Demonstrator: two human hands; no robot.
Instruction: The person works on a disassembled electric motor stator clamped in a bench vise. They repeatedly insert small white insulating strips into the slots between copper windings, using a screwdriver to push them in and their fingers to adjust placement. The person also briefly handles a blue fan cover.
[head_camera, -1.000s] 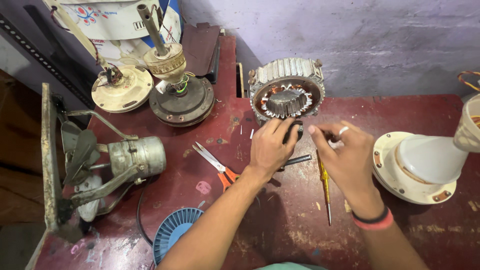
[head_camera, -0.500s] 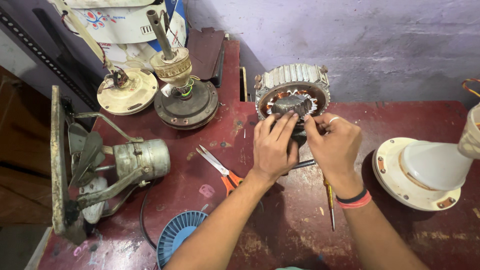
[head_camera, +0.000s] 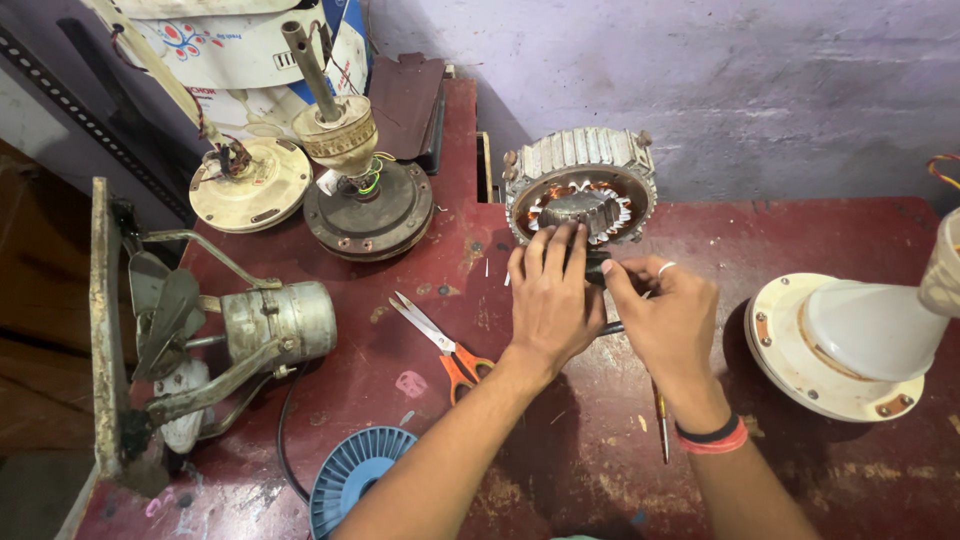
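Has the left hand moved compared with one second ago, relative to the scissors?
Yes. The left hand has moved up, away from the scissors and toward the stator; its fingertips now reach the stator's front, beside the right hand.

Illumination is moderate and even, falling from above and slightly in front. The left hand (head_camera: 548, 300) and right hand (head_camera: 668, 322) cast soft shadows onto the worn dark-red tabletop (head_camera: 850, 480). The left margin is dim. Focus is sharp centrally; wide-angle stretching bends objects at the edges.
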